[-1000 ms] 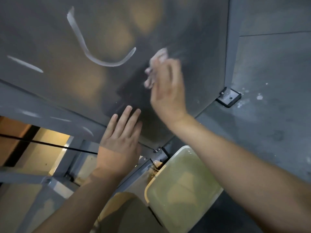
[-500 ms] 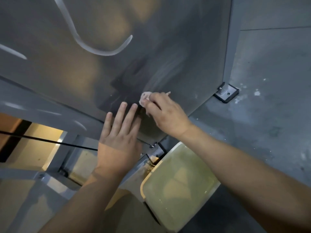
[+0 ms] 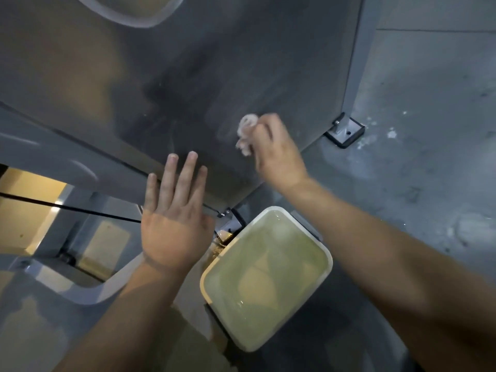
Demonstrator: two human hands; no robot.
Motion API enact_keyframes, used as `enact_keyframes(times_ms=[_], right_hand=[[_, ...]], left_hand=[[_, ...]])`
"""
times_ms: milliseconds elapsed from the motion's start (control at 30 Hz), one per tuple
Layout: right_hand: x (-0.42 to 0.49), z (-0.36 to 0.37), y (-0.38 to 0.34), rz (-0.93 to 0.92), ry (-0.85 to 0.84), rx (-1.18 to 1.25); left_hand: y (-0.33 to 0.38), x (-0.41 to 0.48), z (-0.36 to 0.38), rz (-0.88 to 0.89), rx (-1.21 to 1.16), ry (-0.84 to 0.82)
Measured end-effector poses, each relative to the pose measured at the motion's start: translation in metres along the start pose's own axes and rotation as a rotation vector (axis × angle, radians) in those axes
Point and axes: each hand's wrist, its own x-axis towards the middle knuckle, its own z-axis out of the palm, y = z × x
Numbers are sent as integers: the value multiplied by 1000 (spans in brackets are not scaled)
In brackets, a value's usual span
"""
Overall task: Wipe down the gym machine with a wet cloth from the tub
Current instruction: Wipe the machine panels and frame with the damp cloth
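Head view, right hand (image 3: 276, 154): pinches crumpled white cloth (image 3: 245, 134) on grey metal panel (image 3: 214, 63).
Left hand (image 3: 174, 218): fingers straight.
Nearby: white water tub (image 3: 203, 280).

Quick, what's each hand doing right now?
Left hand: open, fingers straight, flat against the grey panel.
Right hand: closed, gripping the cloth against the panel.

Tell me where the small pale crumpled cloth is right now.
Head view, right of centre: the small pale crumpled cloth is gripped by the right hand against the dark grey machine panel, above the white tub of greenish water.
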Motion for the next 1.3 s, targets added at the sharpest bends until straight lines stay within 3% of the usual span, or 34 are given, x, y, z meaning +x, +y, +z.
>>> enact_keyframes(times_ms=[100,167,233,300,367,500,533,600,700,767,900,967,1067,1133,1300], right_hand=[[21,-6,33,346,254,117],[22,1,8,375,305,177],[7,10,-25,250,177,212],[-8,11,-38,-26,-1,118],[0,4,-21,-119,11,52],[43,-20,3,344,428,295],[47,-15,-2,382,478,301],[39,-1,-28,245,380,258],[7,9,-50,-177,74,105],[14,1,-38,-272,45,49],[40,-6,-50,-95,269,215],[29,4,-76,-72,244,197],[7,12,-89,-385,35,75],[20,7,-79,-528,85,8],[46,-5,-101,-202,315,330]], left_hand=[[6,-2,1,-30,-35,-14],[8,-2,0,-43,-54,-23],[8,-2,0,-49,-64,-37],[9,-2,-2,-48,-73,-51],[9,-2,-3,-50,-90,-69],[15,-5,-3,-60,-119,-129],[17,-6,-3,-69,-126,-142],[21,-5,-5,-88,-142,-163],[24,-6,-5,-98,-164,-206],[26,-11,-4,-111,-210,-255],[25,-16,0,-102,-382,-295],[23,-15,3,-104,-485,-328],[18,-21,8,-82,-467,-464],[13,-26,13,-83,-469,-570],[0,-28,15,-115,-503,-599]])
